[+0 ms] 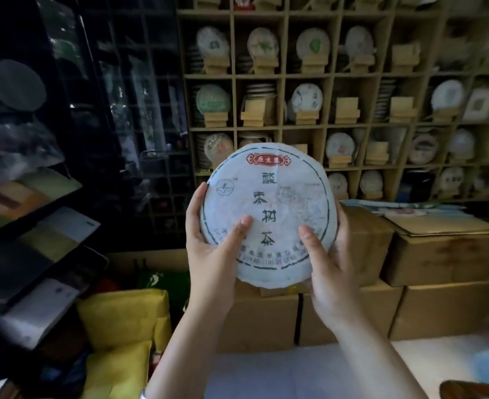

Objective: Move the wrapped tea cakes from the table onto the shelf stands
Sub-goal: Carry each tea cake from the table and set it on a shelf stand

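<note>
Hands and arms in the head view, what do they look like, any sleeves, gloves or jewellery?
Both the left hand and right hand are bare, no gloves or rings visible. Both forearms are uncovered as far as the frame shows; no sleeves appear. A small silvery item at the left forearm's bottom edge is too cropped to identify.

Wooden cubby shelving (326,126) across back wall, lit warm. Stacked cardboard boxes (444,254) below it. Dark glass-fronted cabinet (116,110) at left, dim and reflective. Yellow padded parcels (125,321) on floor at lower left. Pale tabletop (280,375) in foreground.
</note>
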Tool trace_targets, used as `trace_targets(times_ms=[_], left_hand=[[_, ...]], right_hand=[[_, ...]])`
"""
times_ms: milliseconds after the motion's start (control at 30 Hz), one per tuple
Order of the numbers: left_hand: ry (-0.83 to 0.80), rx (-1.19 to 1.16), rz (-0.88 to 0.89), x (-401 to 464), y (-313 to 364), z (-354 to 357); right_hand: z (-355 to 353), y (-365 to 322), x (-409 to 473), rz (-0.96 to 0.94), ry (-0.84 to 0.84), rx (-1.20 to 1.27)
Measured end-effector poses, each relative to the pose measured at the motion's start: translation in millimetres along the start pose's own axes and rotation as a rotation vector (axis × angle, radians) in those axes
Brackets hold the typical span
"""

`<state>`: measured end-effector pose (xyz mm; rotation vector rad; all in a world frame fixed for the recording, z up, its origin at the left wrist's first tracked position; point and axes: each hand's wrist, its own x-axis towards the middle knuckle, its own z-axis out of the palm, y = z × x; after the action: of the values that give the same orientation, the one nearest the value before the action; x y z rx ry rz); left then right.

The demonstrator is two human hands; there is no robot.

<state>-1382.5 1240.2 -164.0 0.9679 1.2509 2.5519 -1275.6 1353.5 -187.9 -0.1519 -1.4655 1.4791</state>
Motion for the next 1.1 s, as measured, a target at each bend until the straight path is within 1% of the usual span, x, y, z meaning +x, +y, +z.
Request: trace_targets(times_ms=[167, 233, 367, 533, 633, 700, 767, 933, 1100], left_hand=[[-0.02, -0.026, -0.038, 47.2, -36.4, -14.4], [-0.016, -0.024, -0.04, 69.1, -52.8, -14.9], [-0.022, -0.017, -0.059, 121.8, -90.9, -10.5], [-0.031, 0.035, -0.008, 204.6, -142.0, 8.2], [-0.09, 0.075, -0.015, 263.3, -165.1, 25.0], [-0.164, 0.06, -0.068, 302.4, -180.1, 36.1], [-0.195, 0.077, -0.135, 337.4, -196.4, 45.8], [-0.084, 0.121, -0.278, 407.3, -245.9, 53.1], [-0.027, 0.147, -0.344, 463.9, -301.0, 44.7]], right_hand=[[10.5, 43.5, 43.1, -0.022, 0.03, -0.011], [11.8, 62.0, 63.8, -0.018, 0.036, 0.009], [11.3, 99.8, 116.5, -0.068, 0.062, 0.037], [10.9, 146.0, 201.8, -0.112, 0.157, 0.091], [7.2, 167.2, 260.5, -0.156, 0.205, 0.09], [-0.4, 178.6, 300.7, -0.185, 0.219, 0.109], [-9.8, 190.6, 338.3, -0.204, 0.224, 0.127], [-29.5, 222.8, 409.8, -0.227, 0.258, 0.17], [-46.2, 257.7, 464.3, -0.249, 0.303, 0.122]])
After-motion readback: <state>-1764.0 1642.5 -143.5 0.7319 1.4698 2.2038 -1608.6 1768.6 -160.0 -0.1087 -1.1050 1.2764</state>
